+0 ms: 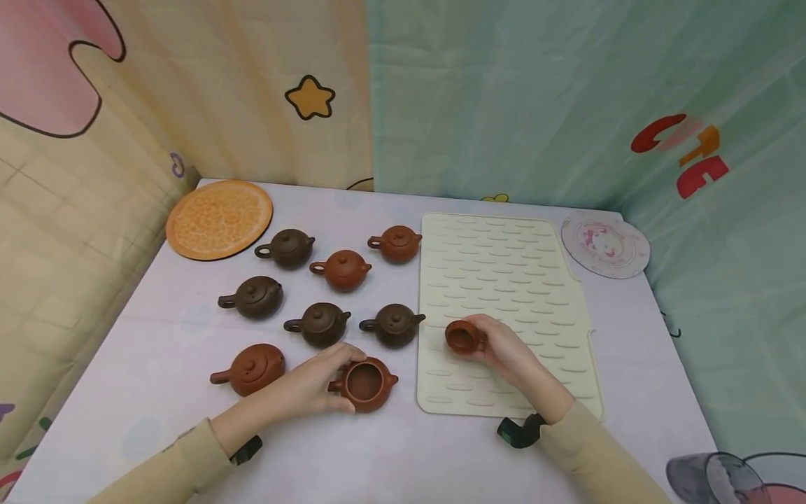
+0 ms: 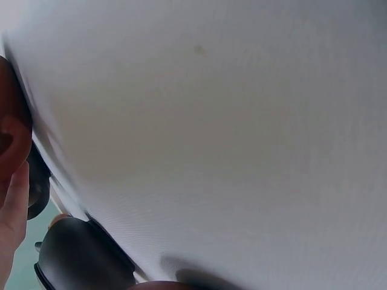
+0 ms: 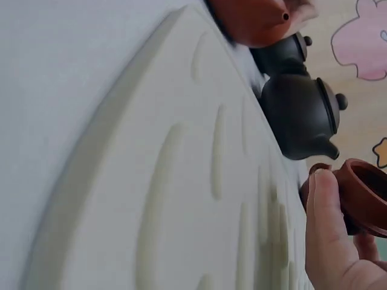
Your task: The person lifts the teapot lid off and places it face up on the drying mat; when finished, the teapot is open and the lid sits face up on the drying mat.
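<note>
My left hand (image 1: 317,388) grips a lidless reddish-brown clay teapot (image 1: 385,393) at its handle side, thumb and fingers about the body. Its open top faces up and its spout points right. Above the left part of a cream ridged mat (image 1: 504,280), my right hand (image 1: 504,350) holds a small reddish-brown clay cup (image 1: 450,343) tilted with its mouth toward the head camera. In the right wrist view, fingertips press against the side of the cup (image 3: 366,208). At the left wrist view's edge, only part of the teapot (image 2: 13,142) shows.
Lidded teapots stand left of the mat, some dark brown (image 1: 394,327), others reddish-brown (image 1: 345,271). One reddish teapot (image 1: 255,371) sits close by my left forearm. A round orange-brown disc (image 1: 219,219) lies back left, a pale pink one (image 1: 606,245) back right. Curtains (image 1: 504,105) enclose the table.
</note>
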A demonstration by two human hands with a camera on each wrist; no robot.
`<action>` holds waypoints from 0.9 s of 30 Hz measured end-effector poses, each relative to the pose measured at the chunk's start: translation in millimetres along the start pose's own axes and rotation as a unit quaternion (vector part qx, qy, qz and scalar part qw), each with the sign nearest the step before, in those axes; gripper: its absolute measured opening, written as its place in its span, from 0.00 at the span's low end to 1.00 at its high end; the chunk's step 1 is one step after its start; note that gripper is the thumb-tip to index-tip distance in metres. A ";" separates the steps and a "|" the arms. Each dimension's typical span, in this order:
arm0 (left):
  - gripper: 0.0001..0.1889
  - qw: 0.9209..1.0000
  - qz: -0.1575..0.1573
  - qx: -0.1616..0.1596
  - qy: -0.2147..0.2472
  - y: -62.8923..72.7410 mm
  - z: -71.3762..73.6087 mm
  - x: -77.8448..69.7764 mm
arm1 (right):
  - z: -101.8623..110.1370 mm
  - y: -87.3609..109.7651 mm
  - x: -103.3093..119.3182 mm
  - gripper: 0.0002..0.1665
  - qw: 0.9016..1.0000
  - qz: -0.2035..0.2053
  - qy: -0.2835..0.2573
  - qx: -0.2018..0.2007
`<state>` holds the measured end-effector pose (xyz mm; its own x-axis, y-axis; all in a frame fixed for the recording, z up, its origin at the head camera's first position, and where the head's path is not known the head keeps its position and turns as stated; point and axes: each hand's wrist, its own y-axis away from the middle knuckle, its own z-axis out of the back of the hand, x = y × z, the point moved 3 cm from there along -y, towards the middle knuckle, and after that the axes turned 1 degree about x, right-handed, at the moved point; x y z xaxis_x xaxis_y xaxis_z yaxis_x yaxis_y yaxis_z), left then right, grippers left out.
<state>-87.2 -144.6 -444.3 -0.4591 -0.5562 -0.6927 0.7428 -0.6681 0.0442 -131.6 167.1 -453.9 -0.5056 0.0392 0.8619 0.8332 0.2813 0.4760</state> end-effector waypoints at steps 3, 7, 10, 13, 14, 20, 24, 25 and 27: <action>0.35 1.000 -0.001 0.000 0.001 0.2 -0.7 0.2 | 6.7 -0.1 -4.7 0.23 1.000 -0.002 0.017 0.013; 0.35 1.000 -0.001 -0.002 0.001 0.8 -1.3 0.7 | 12.3 1.5 -7.1 0.25 0.993 0.004 0.118 -0.003; 0.35 1.000 0.001 -0.002 0.000 1.4 -1.8 1.4 | 14.7 3.9 -6.1 0.26 0.974 0.008 0.225 -0.040; 0.35 1.000 0.005 -0.001 0.000 2.1 -2.4 2.6 | 13.9 6.0 -3.7 0.26 0.948 0.017 0.312 -0.064; 0.35 1.000 0.006 0.000 0.000 2.3 -2.7 3.1 | 13.5 6.3 -3.0 0.25 0.940 0.020 0.333 -0.071; 0.35 1.000 0.011 0.004 0.003 3.1 -3.8 5.4 | 10.5 4.0 -2.5 0.18 0.931 0.031 0.358 -0.073; 0.35 1.000 0.013 0.003 0.007 2.9 -3.4 5.7 | 8.6 3.4 -2.7 0.16 0.933 0.031 0.353 -0.069; 0.35 1.000 0.014 0.003 0.008 2.8 -3.2 5.6 | 8.2 3.6 -2.5 0.16 0.932 0.032 0.353 -0.070; 0.35 1.000 0.016 0.002 0.011 2.5 -3.0 5.3 | 7.6 4.1 -2.0 0.16 0.933 0.033 0.351 -0.071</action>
<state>-86.4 -147.7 -450.1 -0.4245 -0.5670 -0.7059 0.7552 -0.6518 0.0695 -128.9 175.5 -455.0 -0.2224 -0.5989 0.7693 0.9037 0.1696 0.3932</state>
